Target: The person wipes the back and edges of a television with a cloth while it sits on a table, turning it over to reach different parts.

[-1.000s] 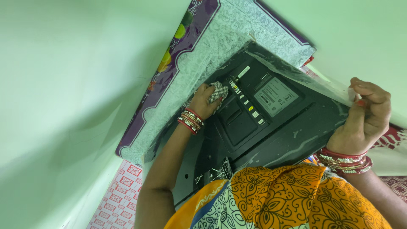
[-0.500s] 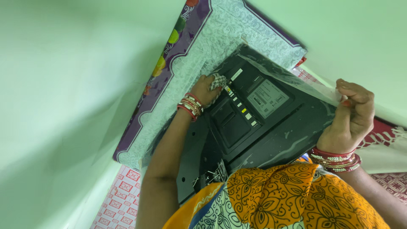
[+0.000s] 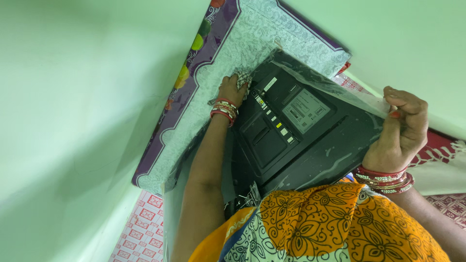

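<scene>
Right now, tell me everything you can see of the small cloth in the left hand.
The cloth is a small bunched rag, pale with a darker checked weave, soft-looking. The left hand clutches it in a closed grip, pressed against the top left corner of the black television back, beside the patterned table cover. Most is hidden by the fingers.

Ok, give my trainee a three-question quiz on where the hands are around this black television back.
1. True or false: the left hand presses a checked cloth against the black plastic television back.
2. What does the right hand pinch? A) clear plastic film cover B) cable C) remote
3. Which wrists carry red bangles?

Key: 1 true; 2 A; 3 both.
</scene>
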